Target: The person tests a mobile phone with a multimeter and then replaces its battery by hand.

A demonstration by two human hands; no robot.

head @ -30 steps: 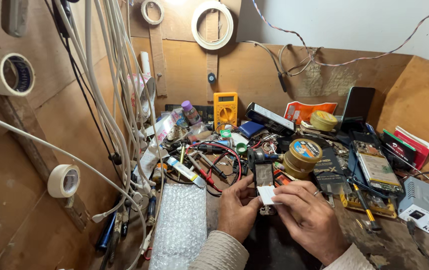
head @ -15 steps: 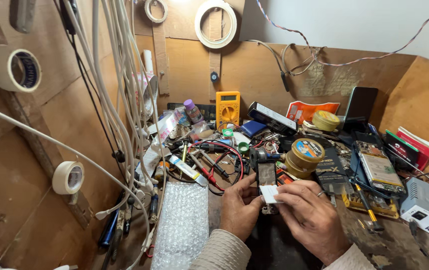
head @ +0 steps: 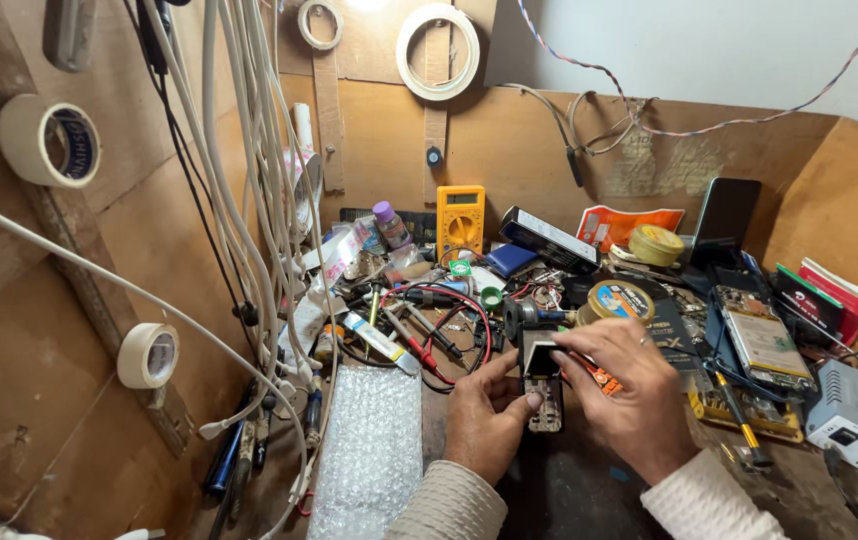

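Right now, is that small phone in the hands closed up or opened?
Opened. The small phone, held between the left hand and right hand, has its back off: bare circuit board shows.

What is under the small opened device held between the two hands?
Under the small opened device, held by the left hand and right hand, lies the dark bench top. Whatever lies directly beneath it is covered by the hands.
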